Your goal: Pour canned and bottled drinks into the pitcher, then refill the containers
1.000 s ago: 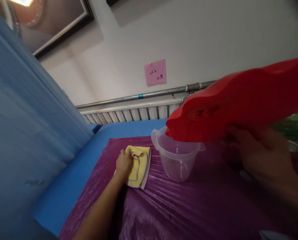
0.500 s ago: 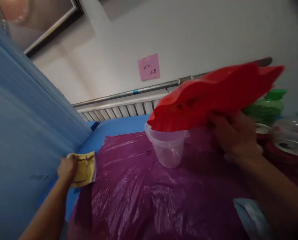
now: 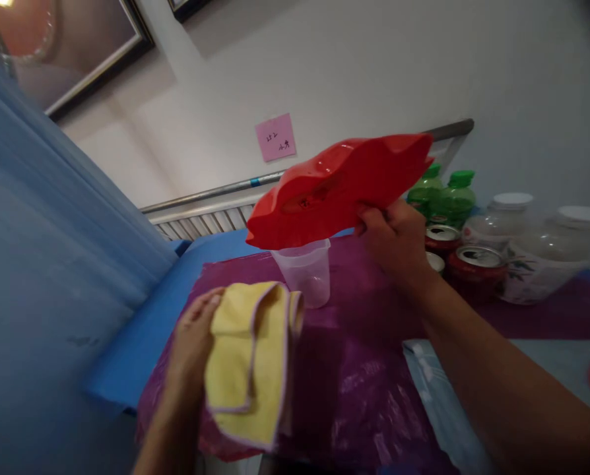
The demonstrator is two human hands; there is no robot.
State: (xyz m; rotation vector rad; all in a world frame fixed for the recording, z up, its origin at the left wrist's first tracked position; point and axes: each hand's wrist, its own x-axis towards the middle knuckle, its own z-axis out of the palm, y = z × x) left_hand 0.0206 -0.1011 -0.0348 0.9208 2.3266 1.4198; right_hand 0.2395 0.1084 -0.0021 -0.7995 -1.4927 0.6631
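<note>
A red wavy-edged plate [image 3: 344, 185] is tilted in the air, its near edge gripped by my right hand [image 3: 394, 241]. Behind and below it, a clear plastic tub [image 3: 307, 277] stands on the purple plastic sheet [image 3: 369, 389], its rim partly covered by the plate. My left hand [image 3: 196, 336] is closed on a folded yellow cloth [image 3: 255, 363] with a pale purple border. The cloth hangs above the near left part of the sheet, in front of the tub.
Red cans [image 3: 476, 264], green-capped bottles [image 3: 456, 198] and white-lidded jars [image 3: 547, 257] stand at the right. A light-blue packet [image 3: 438, 389] lies near my right forearm. A blue curtain [image 3: 52, 251] hangs at left; a radiator [image 3: 200, 224] lines the wall.
My left hand has brought the yellow cloth from the far left to the front of the tub. The red plate, still in my right hand, appears further left, as the view has also shifted.
</note>
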